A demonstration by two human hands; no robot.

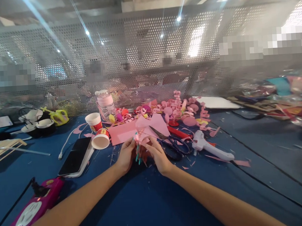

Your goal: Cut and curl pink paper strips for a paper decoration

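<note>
At the middle of the table my left hand [126, 156] is closed, its fingertips with teal nails pinching a small piece of pink paper [143, 140]. My right hand [159, 156] meets it from the other side, thumb and fingers closed on the same pink piece. The fingers partly cover the piece, so its full shape is hidden. Just beyond the hands lie larger pink paper sheets [122, 131]. Scissors [177, 144] with dark blue handles rest beside my right hand, blades pointing toward the sheets. A white glue gun [212, 149] lies farther right.
Pink paper cutouts [184, 111] are heaped at the back, before a perforated metal screen [136, 42]. Paper cups [100, 140], a pink-lidded bottle [105, 104] and a phone [75, 156] stand or lie left. A purple power strip [52, 189] is near my left forearm; the glue gun's cord [268, 186] trails right.
</note>
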